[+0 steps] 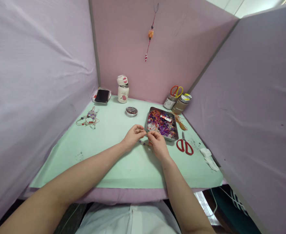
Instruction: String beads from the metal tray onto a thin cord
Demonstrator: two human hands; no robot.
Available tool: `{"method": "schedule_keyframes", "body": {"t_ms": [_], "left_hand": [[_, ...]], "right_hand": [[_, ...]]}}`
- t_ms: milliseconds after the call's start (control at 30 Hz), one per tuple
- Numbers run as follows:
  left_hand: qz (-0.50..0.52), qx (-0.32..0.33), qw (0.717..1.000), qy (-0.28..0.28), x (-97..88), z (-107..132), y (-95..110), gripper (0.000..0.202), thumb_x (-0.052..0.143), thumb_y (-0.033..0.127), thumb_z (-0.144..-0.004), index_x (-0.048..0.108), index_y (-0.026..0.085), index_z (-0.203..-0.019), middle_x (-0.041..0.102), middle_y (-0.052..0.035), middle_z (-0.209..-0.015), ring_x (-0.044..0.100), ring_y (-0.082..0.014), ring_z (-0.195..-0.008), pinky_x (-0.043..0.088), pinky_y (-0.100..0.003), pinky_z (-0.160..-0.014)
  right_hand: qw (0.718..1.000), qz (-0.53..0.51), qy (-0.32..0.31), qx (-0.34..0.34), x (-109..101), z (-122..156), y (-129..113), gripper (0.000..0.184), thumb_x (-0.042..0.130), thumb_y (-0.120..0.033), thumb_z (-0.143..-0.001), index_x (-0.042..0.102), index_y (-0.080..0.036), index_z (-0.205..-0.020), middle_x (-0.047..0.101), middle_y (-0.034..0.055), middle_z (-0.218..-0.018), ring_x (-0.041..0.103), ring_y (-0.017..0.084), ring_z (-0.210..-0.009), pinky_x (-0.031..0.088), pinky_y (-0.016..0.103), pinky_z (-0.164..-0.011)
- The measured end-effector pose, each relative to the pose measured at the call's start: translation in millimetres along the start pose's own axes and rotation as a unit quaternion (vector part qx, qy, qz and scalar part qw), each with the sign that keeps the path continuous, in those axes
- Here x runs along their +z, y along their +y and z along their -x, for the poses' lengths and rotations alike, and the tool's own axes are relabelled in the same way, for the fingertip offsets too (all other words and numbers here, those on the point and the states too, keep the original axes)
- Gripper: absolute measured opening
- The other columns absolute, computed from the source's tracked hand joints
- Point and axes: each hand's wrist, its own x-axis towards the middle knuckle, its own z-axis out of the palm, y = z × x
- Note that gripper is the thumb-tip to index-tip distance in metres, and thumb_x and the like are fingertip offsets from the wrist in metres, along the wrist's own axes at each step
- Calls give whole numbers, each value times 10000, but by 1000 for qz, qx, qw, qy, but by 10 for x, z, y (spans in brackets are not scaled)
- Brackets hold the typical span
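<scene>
beside the bead tray point(147, 123), left hand point(133, 136) and right hand point(157, 145) pinching a beaded string point(142, 142)

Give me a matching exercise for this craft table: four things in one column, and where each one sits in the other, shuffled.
Things
1. red scissors
2. phone
3. round spool
4. beaded cord

Places
A. pinched between the left hand and the right hand
B. back left corner of the green mat
C. flat on the mat, just right of the bead tray
D. left of the tray's far end, in front of the white bottle

Pairs: 1-C, 2-B, 3-D, 4-A
</scene>
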Motion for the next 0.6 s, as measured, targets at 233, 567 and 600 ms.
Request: {"method": "schedule_keyframes", "body": {"t_ms": [233,567,600], "left_hand": [[-4,-20,1000,-4,-13,-7,-21,364,718,254,-669,484,186,-939,611,28,-734,527,-71,-608,390,-237,-622],[-23,-9,1000,2,-29,-30,-50,329,697,224,-694,486,185,-943,624,24,-750,532,-68,-623,386,-234,-649],[-24,-8,1000,2,-30,-31,-54,329,698,229,-695,487,185,-944,625,22,-755,535,-69,-629,387,-236,-653]], "right_hand": [[999,31,7,-28,-10,-4,3,312,700,-469,-659,608,-201,-790,513,-27,-685,384,87,-543,310,224,-479],[994,87,47,-52,-7,-2,5,212,681,-392,-664,626,-198,-731,551,-18,-647,406,95,-523,318,239,-490],[993,95,53,-55,-8,-3,3,201,675,-382,-665,632,-197,-731,562,-12,-653,412,98,-525,318,240,-490]]}}
